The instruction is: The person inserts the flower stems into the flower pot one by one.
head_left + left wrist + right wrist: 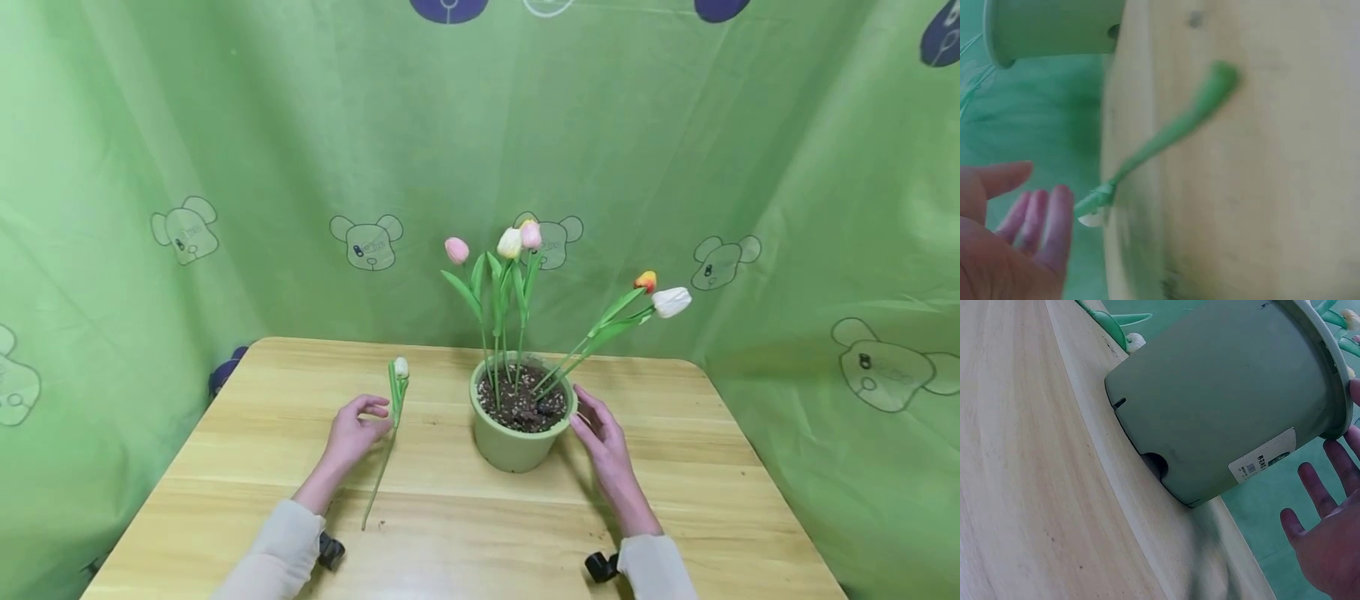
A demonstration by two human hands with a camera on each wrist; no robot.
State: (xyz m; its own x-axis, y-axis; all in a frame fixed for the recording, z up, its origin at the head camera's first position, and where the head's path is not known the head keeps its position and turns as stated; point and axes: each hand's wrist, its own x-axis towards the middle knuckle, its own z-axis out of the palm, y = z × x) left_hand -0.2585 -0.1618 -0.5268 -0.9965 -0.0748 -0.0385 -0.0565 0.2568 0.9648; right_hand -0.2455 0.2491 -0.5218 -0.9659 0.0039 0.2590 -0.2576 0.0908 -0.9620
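Observation:
A single white tulip (401, 367) with green leaves and a long thin stem lies on the wooden table, left of the pot. My left hand (356, 431) is beside its leaves, thumb and fingers parted; in the left wrist view the tulip stem (1175, 129) runs just beyond the fingertips, not gripped. At the right side of a green flowerpot (512, 452), my right hand (609, 454) touches the rim with extended, spread fingers. Dark soil (525, 412) fills the pot. Several tulips stand in it: a pink tulip (456, 250), a leaning white tulip (671, 302) and others.
The light wooden table (465, 533) has rounded far corners. Behind and at both sides hangs a green curtain (450, 125) printed with bear heads. Black wrist cameras sit at both sleeves. A label (1263, 456) and drainage openings show on the pot's wall.

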